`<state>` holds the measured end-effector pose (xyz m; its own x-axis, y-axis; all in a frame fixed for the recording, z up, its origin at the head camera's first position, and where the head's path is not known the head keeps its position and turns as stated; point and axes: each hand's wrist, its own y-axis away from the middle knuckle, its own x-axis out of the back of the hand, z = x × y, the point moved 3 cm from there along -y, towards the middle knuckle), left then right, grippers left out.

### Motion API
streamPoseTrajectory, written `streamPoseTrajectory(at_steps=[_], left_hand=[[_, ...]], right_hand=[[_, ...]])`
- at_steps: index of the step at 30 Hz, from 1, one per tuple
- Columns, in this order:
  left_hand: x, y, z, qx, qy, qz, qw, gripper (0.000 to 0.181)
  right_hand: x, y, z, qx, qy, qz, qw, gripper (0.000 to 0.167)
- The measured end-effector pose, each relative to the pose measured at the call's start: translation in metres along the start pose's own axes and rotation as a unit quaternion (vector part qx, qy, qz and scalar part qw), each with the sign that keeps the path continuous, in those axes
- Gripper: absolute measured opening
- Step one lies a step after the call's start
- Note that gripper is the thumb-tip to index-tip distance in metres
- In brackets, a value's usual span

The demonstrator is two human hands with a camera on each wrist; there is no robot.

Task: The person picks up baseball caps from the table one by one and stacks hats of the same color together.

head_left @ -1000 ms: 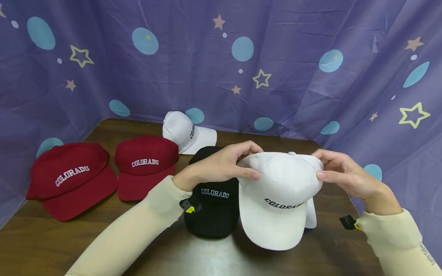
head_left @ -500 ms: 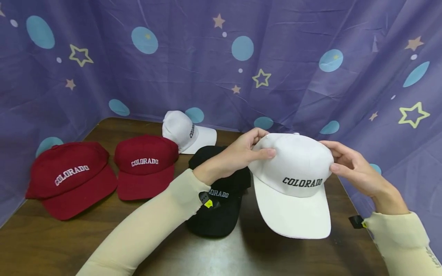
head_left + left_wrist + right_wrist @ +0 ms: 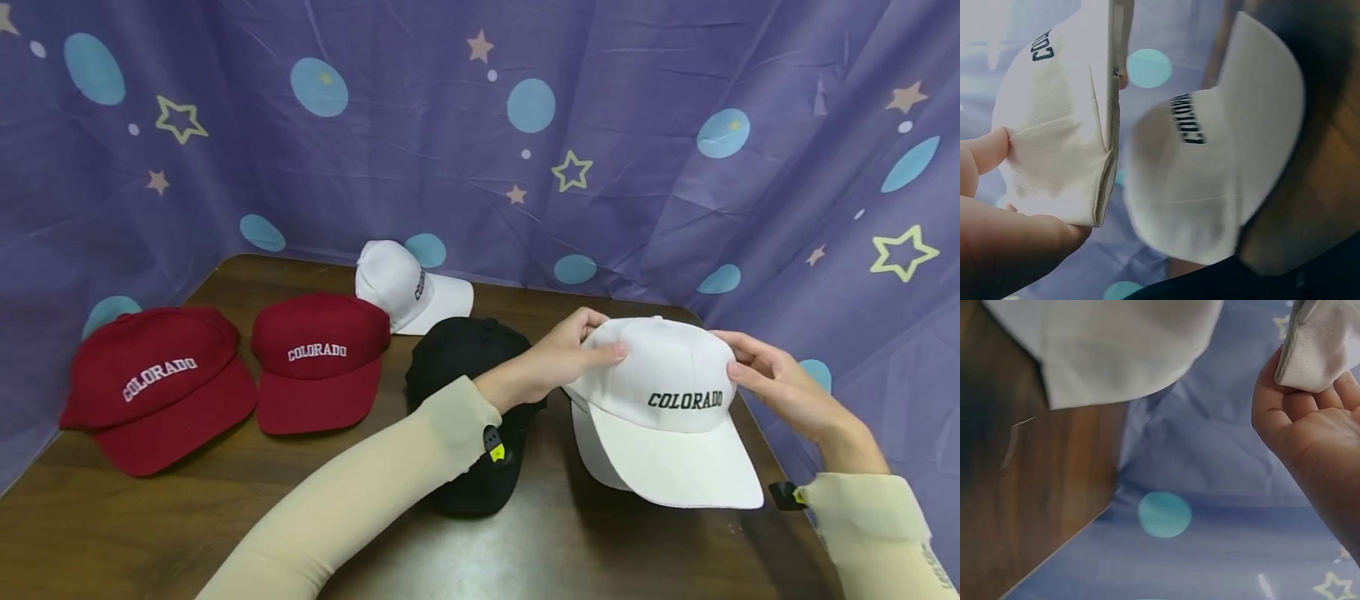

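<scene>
A white baseball cap (image 3: 660,375) lettered COLORADO hangs between both hands, its brim toward me. My left hand (image 3: 558,362) pinches its left side, thumb on the front of the crown. On the opposite side my right hand (image 3: 795,392) pinches the crown's edge between thumb and fingers. Below it rests a second white cap (image 3: 595,450) on the table, mostly hidden in the head view. The left wrist view shows this lower cap (image 3: 1191,169) apart from the held cap (image 3: 1054,119). Beside them lies a black cap (image 3: 465,358), partly covered by my left forearm.
Two red caps (image 3: 161,383) (image 3: 318,367) stand at the left of the brown wooden table (image 3: 225,508). Behind them is another white cap (image 3: 397,287), its brim to the right. A purple curtain (image 3: 420,158) with stars and dots encloses the back and sides.
Both hands have carried the white cap to the right, lifting it and then lowering it again. Its brim has swung toward the right. The other caps have stayed put.
</scene>
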<state>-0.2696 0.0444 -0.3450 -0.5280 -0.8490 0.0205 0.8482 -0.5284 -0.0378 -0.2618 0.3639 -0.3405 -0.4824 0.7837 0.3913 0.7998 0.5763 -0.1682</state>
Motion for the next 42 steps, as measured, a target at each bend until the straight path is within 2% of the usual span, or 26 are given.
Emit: streamPoseTrajectory(at_steps=[6,12,17,24,30,42], left_hand=[[-0.006,-0.01,-0.022,0.029,-0.02,-0.002,0.9994,0.037],[-0.008,-0.02,-0.039,0.059,-0.04,0.033,0.9969,0.038],[-0.012,-0.025,-0.05,0.08,-0.06,0.055,0.9935,0.041],[-0.016,-0.024,-0.053,0.091,-0.098,0.079,0.9878,0.046],[-0.019,-0.024,-0.054,0.101,-0.145,0.099,0.9793,0.05],[-0.023,-0.025,-0.059,0.103,-0.197,0.118,0.9678,0.056]], right_hand=[[0.001,0.008,0.027,-0.035,0.037,0.021,0.9985,0.047],[0.001,0.009,0.047,-0.074,0.063,0.029,0.9948,0.044],[-0.002,0.01,0.061,-0.084,0.07,0.025,0.9936,0.044],[-0.005,0.01,0.071,-0.079,0.057,0.01,0.9952,0.052],[-0.005,0.009,0.077,-0.093,0.056,0.004,0.9941,0.059],[-0.01,0.003,0.087,-0.116,0.09,0.023,0.9889,0.065]])
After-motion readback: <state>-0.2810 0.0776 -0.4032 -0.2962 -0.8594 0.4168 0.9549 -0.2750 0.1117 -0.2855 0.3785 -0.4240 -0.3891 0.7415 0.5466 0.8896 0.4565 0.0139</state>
